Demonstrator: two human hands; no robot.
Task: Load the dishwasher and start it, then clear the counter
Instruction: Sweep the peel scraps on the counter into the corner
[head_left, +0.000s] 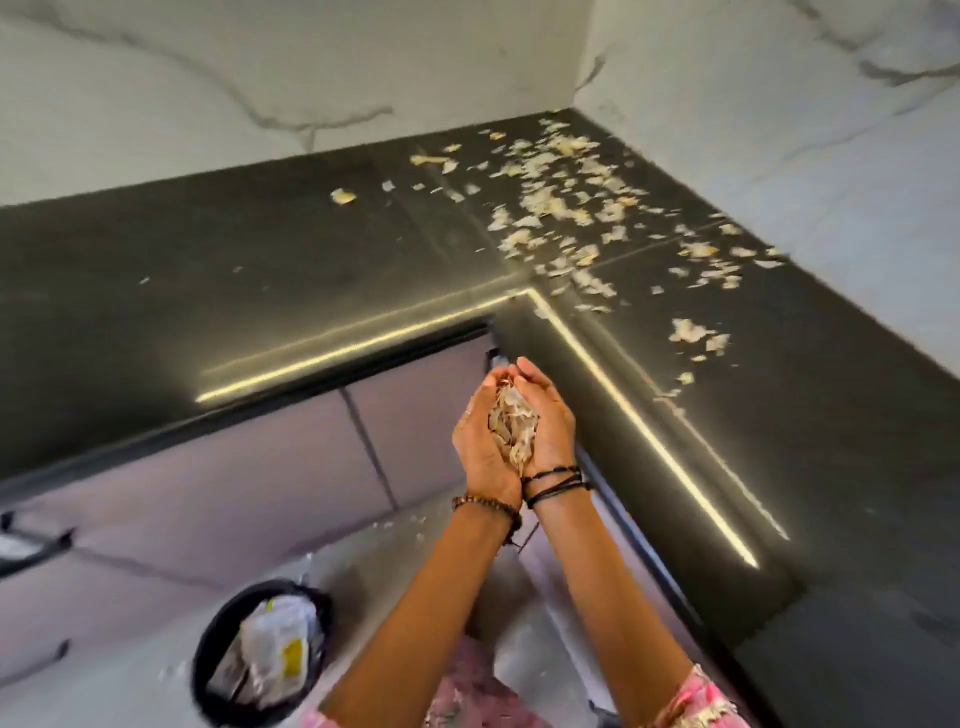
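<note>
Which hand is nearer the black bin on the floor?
Left. The left hand is on the black bin's side; the right hand, cupped against it holding peels, is farther.

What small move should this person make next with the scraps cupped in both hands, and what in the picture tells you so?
Probably carry the peelings left and down to the black bin and drop them: left hand and right hand are full, the bin stands open, and more scraps litter the counter.

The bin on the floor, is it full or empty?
Partly full, at least. The black bin has no lid on and shows crumpled white and yellow wrappers inside; how deep they go cannot be told.
</note>
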